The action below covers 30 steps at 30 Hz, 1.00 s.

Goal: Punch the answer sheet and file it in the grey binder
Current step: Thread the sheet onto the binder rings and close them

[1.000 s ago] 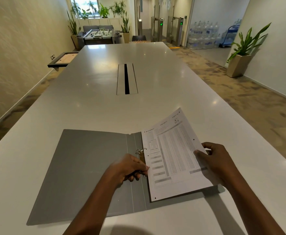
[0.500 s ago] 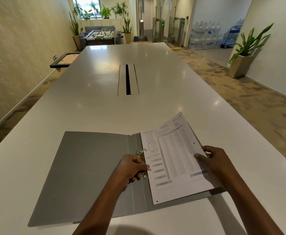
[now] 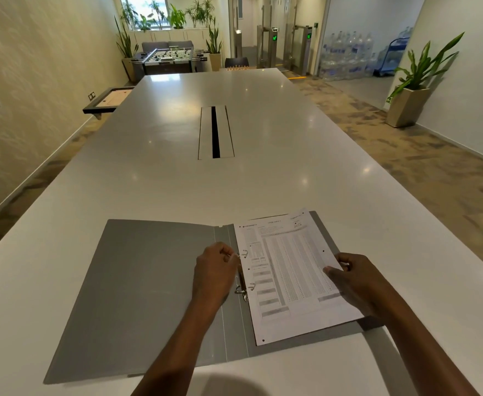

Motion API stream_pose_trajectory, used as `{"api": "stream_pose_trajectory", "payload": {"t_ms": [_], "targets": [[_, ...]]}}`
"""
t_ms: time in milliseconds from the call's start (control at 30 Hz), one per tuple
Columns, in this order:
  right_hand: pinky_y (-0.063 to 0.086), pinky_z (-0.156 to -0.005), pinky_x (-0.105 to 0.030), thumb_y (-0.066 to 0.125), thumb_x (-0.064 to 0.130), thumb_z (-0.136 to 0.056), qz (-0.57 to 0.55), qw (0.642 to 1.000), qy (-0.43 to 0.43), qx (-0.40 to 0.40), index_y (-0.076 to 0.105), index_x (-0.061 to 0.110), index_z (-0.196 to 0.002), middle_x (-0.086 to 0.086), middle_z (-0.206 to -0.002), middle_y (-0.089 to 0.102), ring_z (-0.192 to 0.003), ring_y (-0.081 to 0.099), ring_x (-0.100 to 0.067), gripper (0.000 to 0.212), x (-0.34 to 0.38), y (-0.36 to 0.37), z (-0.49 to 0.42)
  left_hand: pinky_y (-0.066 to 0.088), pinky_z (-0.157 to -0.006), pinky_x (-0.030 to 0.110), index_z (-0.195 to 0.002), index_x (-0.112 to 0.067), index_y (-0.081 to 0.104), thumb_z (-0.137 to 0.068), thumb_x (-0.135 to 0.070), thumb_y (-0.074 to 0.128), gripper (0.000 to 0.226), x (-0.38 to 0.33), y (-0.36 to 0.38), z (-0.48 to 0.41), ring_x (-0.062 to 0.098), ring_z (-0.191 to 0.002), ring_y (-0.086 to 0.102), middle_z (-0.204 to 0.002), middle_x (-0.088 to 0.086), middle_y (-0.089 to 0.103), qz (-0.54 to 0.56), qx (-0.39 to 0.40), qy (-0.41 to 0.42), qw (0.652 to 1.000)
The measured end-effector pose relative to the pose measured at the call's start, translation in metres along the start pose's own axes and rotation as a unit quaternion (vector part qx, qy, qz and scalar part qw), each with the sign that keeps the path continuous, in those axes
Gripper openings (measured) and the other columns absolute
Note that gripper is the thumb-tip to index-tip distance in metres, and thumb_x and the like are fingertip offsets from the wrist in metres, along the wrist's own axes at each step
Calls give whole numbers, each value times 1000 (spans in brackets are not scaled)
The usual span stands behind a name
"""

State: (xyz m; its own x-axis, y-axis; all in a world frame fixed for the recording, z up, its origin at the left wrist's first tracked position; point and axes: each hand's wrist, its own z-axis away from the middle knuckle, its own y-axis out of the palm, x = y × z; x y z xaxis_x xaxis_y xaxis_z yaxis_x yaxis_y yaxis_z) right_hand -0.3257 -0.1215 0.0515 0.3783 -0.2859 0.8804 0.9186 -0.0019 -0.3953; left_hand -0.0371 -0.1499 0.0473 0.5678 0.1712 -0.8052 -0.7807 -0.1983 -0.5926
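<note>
The grey binder (image 3: 148, 281) lies open flat on the white table (image 3: 163, 181). Two metal rings (image 3: 244, 287) stand at its spine. The printed answer sheet (image 3: 288, 270) lies on the binder's right half, and both rings show through its left edge. My left hand (image 3: 216, 271) is at the spine with its fingers curled round the upper ring. My right hand (image 3: 357, 284) holds the sheet's right edge, thumb on top and fingers beneath.
A cable slot (image 3: 216, 132) runs down the middle of the table beyond the binder. A framed board (image 3: 108, 100) juts out at the far left edge. A potted plant (image 3: 414, 81) stands on the floor to the right, and a foosball table (image 3: 171, 57) at the far end.
The sheet has swung flatter and squarer onto the binder's right half, its left edge now over the rings. My left hand has moved from the lower ring up to the upper one.
</note>
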Motion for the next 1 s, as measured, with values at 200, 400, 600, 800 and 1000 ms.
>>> {"api": "stream_pose_trajectory", "payload": {"t_ms": [200, 400, 600, 800, 1000], "targets": [[53, -63, -28, 73, 26, -93, 77, 994, 2, -76, 73, 12, -93, -4, -86, 74, -78, 70, -21, 14, -10, -2, -19, 44, -59, 15, -87, -17, 74, -91, -13, 68, 8, -2, 3, -3, 0, -73, 64, -81, -8, 70, 22, -24, 26, 999], [45, -63, -16, 74, 9, -90, 147, 981, -25, -122, 74, 11, -99, -5, -91, 74, -82, 69, -17, 9, -19, 1, -29, 41, -72, 12, -112, -15, 76, -97, -14, 67, 18, 6, 10, -10, 11, -94, 64, -111, 4, 69, 16, -29, 57, 998], [57, -69, -28, 74, 6, -87, 164, 978, -26, -127, 74, 10, -96, -5, -89, 75, -78, 70, -16, 10, -23, 4, -27, 46, -86, 22, -112, -11, 78, -100, -8, 61, 21, 13, 15, -11, 12, -99, 64, -112, 6, 71, 9, -4, 70, 998], [55, -69, -32, 77, 9, -85, 164, 977, -26, -132, 71, 11, -90, -4, -82, 72, -74, 68, -19, 8, -21, 8, -22, 49, -89, 23, -113, -17, 78, -100, -11, 62, 22, 23, 23, -10, 15, -98, 67, -110, 5, 73, -6, 0, 63, 998], [54, -68, -33, 78, 15, -85, 193, 971, -20, -141, 68, 11, -85, -5, -81, 70, -72, 65, -17, 11, -23, 11, -24, 49, -81, 19, -107, -19, 77, -100, -12, 61, 19, 27, 23, -9, 14, -96, 68, -105, 1, 73, 2, -6, 60, 998]]}}
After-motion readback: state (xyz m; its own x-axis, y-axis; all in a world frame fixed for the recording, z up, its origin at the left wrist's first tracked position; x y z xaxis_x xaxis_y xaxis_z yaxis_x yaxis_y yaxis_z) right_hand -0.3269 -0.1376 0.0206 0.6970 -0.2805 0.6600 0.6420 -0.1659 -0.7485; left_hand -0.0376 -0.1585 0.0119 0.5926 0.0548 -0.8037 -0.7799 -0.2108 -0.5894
